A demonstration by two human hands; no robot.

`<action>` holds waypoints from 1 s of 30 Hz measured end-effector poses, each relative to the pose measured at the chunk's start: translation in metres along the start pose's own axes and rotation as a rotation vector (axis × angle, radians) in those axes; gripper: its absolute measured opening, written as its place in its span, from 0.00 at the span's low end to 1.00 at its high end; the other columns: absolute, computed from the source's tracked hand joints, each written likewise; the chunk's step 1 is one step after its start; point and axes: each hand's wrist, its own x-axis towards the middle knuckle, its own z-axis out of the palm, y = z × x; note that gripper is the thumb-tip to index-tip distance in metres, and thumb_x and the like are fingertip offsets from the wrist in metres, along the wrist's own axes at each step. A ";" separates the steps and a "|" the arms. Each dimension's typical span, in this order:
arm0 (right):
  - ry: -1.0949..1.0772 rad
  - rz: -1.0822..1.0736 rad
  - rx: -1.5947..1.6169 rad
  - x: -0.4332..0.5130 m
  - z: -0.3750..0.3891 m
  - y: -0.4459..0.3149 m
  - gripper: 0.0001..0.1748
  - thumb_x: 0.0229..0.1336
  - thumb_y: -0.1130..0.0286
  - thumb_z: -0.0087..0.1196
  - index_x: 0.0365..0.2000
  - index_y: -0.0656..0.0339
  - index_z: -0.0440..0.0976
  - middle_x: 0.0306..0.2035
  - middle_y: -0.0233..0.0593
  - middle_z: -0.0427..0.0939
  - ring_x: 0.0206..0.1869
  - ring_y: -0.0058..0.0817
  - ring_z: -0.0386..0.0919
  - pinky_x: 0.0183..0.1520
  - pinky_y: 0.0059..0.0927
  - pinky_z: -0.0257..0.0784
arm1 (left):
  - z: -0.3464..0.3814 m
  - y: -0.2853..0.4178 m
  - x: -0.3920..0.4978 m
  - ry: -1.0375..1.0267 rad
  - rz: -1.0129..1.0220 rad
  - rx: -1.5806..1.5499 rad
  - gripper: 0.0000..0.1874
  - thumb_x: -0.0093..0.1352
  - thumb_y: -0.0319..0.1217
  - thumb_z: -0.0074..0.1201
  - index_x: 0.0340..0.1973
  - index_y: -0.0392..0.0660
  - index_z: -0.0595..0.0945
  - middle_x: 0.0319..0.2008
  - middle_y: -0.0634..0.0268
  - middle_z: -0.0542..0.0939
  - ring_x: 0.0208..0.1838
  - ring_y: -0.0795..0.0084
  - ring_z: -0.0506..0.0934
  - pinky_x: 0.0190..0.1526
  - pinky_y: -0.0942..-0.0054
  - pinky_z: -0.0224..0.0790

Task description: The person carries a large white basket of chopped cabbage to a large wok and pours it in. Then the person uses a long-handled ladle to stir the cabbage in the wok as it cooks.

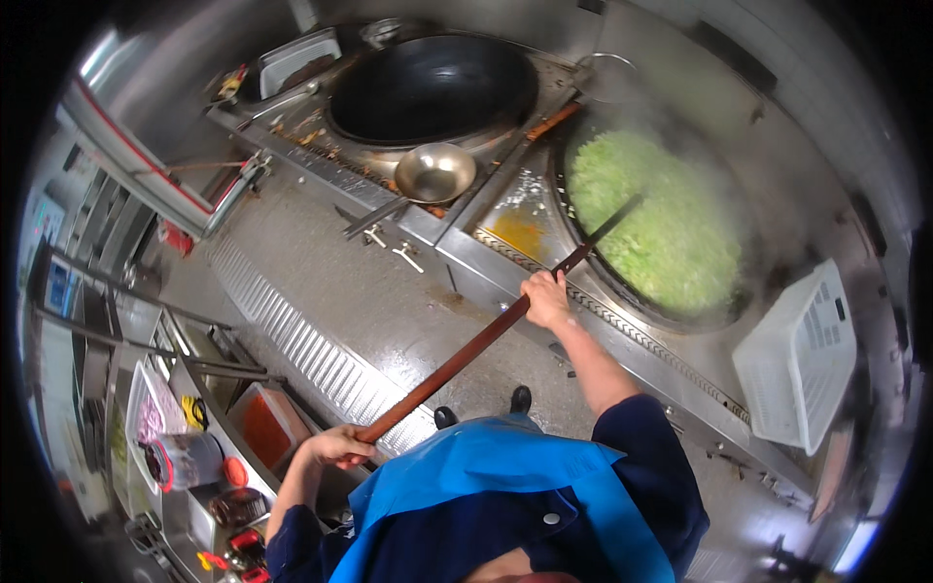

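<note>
Both my hands grip one long wooden handle (pixel 452 368) that slants up and to the right. At its lower end is my left hand (pixel 341 446), wrapped around the shaft. My right hand (pixel 548 299) holds it farther up, over the front edge of the stove (pixel 503 273). A dark metal shank (pixel 616 218) continues from the wood into a heap of chopped pale green vegetables (pixel 649 226), where the tool's head is buried. The vegetables fill a large wok (pixel 627 288) set into the stove, and steam blurs its far side.
A large black wok (pixel 437 91) sits at the back left, with a metal ladle (pixel 436 173) before it, its handle past the stove edge. A white perforated plastic basket (pixel 794 357) stands on the right. Behind my left side, a counter holds jars and tubs (pixel 268 426). A floor grate (pixel 306 335) crosses the wet floor.
</note>
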 end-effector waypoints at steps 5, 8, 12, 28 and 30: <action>0.109 -0.056 0.157 -0.027 0.052 -0.079 0.24 0.43 0.64 0.68 0.46 0.49 0.81 0.56 0.35 0.77 0.69 0.37 0.65 0.75 0.66 0.54 | -0.056 -0.063 -0.044 0.678 0.300 0.854 0.13 0.66 0.32 0.69 0.44 0.44 0.84 0.24 0.63 0.82 0.28 0.60 0.83 0.33 0.61 0.77; 0.243 0.021 0.763 -0.050 0.090 -0.097 0.22 0.46 0.59 0.69 0.43 0.53 0.79 0.52 0.37 0.78 0.62 0.38 0.72 0.67 0.64 0.64 | -0.085 -0.115 -0.024 1.232 0.310 1.076 0.09 0.61 0.32 0.64 0.31 0.43 0.80 0.30 0.46 0.83 0.38 0.39 0.81 0.40 0.48 0.76; 0.160 0.913 1.497 -0.066 0.132 -0.100 0.18 0.53 0.60 0.69 0.39 0.57 0.76 0.39 0.37 0.78 0.44 0.35 0.79 0.50 0.52 0.75 | -0.118 -0.199 0.030 1.566 0.299 1.019 0.15 0.56 0.31 0.68 0.36 0.44 0.80 0.39 0.50 0.81 0.46 0.42 0.79 0.47 0.46 0.74; -0.046 0.801 2.290 -0.013 0.160 -0.117 0.13 0.58 0.62 0.58 0.37 0.61 0.76 0.39 0.43 0.81 0.50 0.48 0.82 0.62 0.59 0.73 | -0.168 -0.158 0.046 1.538 -0.002 0.942 0.16 0.57 0.35 0.68 0.37 0.40 0.82 0.39 0.47 0.83 0.50 0.40 0.79 0.54 0.49 0.73; 0.040 0.954 2.374 0.016 0.153 -0.113 0.08 0.56 0.67 0.59 0.32 0.59 0.73 0.33 0.45 0.79 0.44 0.48 0.80 0.58 0.56 0.76 | -0.168 -0.141 0.065 1.628 0.140 0.973 0.15 0.56 0.31 0.67 0.36 0.40 0.81 0.40 0.49 0.80 0.50 0.41 0.76 0.54 0.49 0.71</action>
